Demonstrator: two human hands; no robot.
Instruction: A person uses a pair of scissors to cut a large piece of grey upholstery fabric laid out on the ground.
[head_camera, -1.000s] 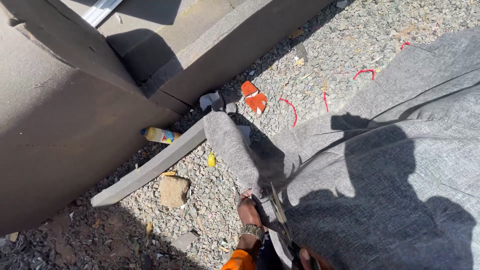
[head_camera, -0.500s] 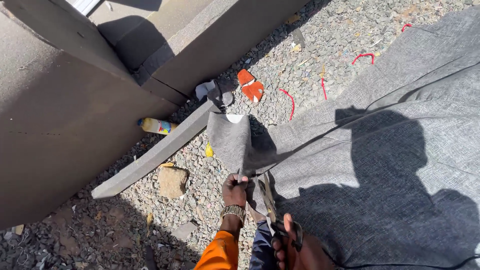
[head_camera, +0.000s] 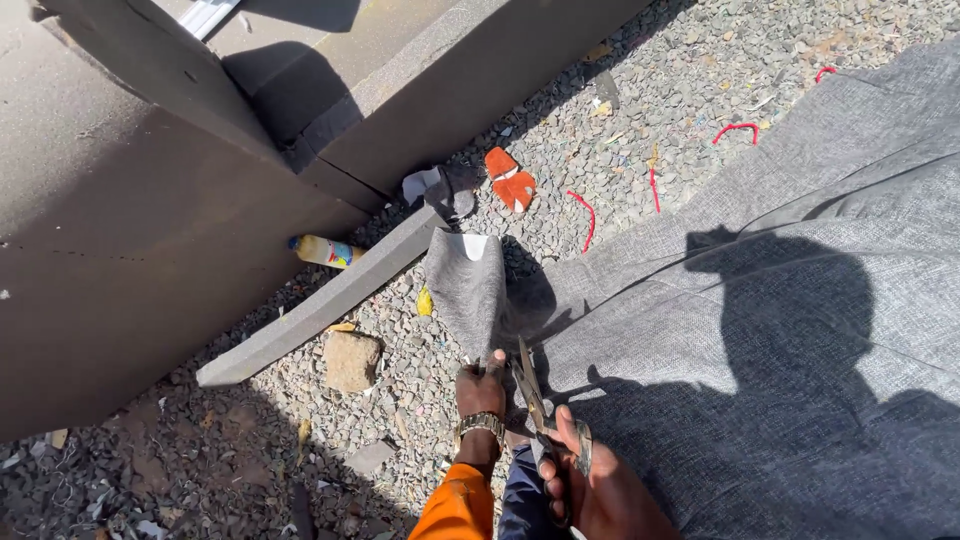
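Left hand: the left hand (head_camera: 481, 390) is clenched on the lower end of a narrow strip of grey fabric (head_camera: 468, 290) and lifts it up from the ground — a watch band sits on the wrist, above an orange sleeve.
Right hand: the right hand (head_camera: 600, 490) grasps the handles of the scissors (head_camera: 535, 400); its fingers go through the loops, so this grip is closed on the tool.
Scissors: the blades point up and away from the person, just beside the left hand, at the foot of the lifted strip.
Fabric: the big grey fabric sheet (head_camera: 800, 300) lies spread on the gravel (head_camera: 640, 120) at the right; the person's shadow falls across it.
Ground near the strip: a long grey block (head_camera: 320, 305) lies slanted on the gravel, a stone (head_camera: 351, 360) beside it.
Further away: a yellow spray can (head_camera: 322, 251) lies against the concrete wall (head_camera: 130, 250); an orange glove (head_camera: 510, 180) and some red pieces of cord (head_camera: 583, 215) lie on the gravel.
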